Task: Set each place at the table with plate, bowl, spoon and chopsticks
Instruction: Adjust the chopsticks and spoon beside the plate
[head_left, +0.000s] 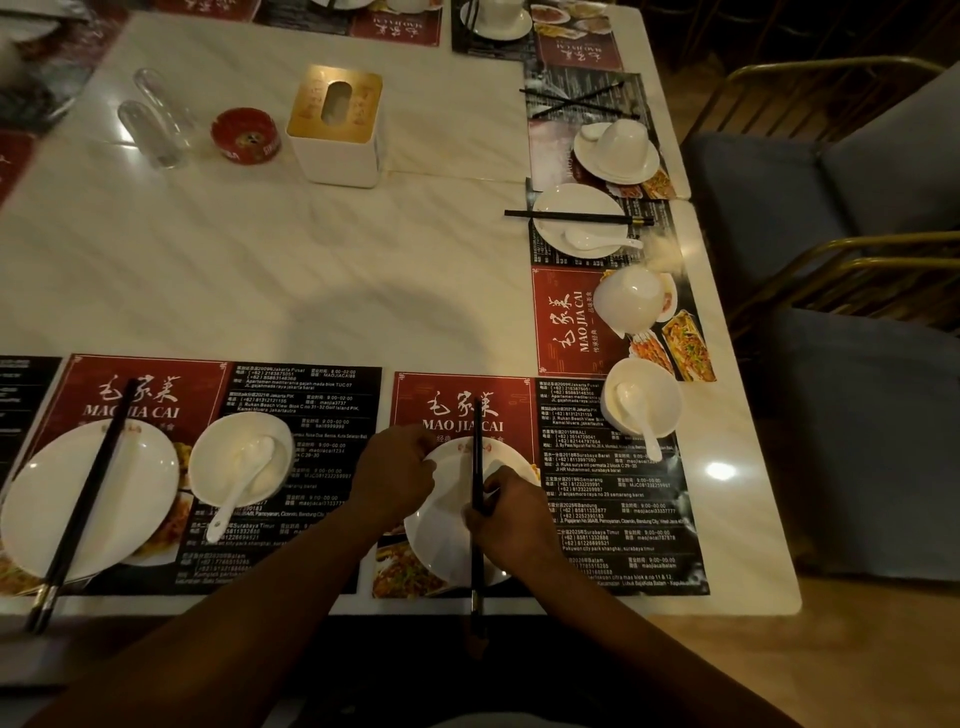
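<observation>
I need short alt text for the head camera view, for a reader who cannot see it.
A person's right grip pinches black chopsticks over a white plate whose rim the left grip holds. To its right stands a bowl with a spoon; the place setting on the left is complete.

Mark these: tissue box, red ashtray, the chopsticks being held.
tissue box (332, 158): head view, white front wall.
red ashtray (244, 134): head view, inside of the dish.
chopsticks (476, 551): head view, mid-shaft.
</observation>
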